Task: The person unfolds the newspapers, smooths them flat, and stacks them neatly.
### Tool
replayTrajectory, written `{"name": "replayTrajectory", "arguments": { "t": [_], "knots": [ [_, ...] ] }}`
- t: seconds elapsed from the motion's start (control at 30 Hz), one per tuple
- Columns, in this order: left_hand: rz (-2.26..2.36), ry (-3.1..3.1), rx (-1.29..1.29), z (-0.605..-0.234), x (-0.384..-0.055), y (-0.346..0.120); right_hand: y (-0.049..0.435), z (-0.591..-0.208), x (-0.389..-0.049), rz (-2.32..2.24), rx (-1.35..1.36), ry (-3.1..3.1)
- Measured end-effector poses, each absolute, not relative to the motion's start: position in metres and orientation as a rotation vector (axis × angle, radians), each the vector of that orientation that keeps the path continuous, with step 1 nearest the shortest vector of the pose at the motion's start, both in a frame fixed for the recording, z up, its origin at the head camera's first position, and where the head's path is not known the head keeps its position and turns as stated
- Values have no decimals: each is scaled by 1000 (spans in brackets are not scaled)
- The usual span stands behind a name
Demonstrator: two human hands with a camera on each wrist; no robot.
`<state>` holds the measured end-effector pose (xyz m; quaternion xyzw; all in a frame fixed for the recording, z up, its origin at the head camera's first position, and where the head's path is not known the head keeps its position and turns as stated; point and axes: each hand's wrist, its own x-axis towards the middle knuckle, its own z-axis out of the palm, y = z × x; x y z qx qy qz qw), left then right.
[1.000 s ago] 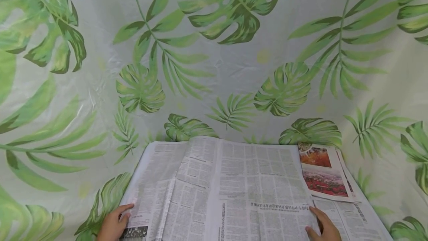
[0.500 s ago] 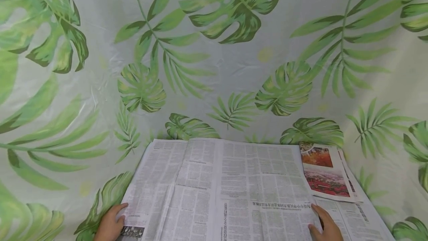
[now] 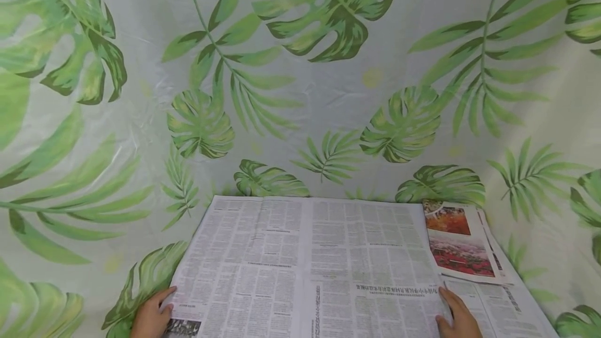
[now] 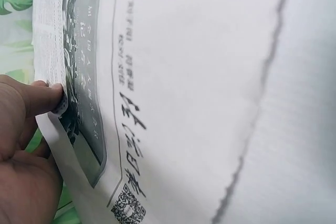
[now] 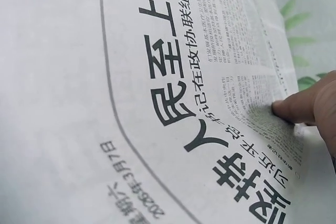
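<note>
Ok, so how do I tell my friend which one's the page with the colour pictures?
Start at the leafy cloth and look down to the big open newspaper. By its far right corner, beyond the right hand, lies the page. Its bright orange and red pictures set it apart from the mostly grey print beside it.

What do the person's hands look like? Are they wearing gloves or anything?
No gloves! The left hand and right hand are both bare, with no rings or markings that I can see. The arms are out of the picture, so I can't tell about sleeves.
</note>
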<state>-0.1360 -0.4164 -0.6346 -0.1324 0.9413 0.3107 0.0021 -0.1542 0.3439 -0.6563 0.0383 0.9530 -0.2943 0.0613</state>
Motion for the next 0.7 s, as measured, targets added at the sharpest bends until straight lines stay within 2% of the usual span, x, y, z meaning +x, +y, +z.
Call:
{"name": "replayTrajectory", "arguments": {
  "t": [0.7],
  "knots": [
    [895,3032,-494,-639,-139,-418,342,-656,-162,-791,92,2877]
  ]
}}
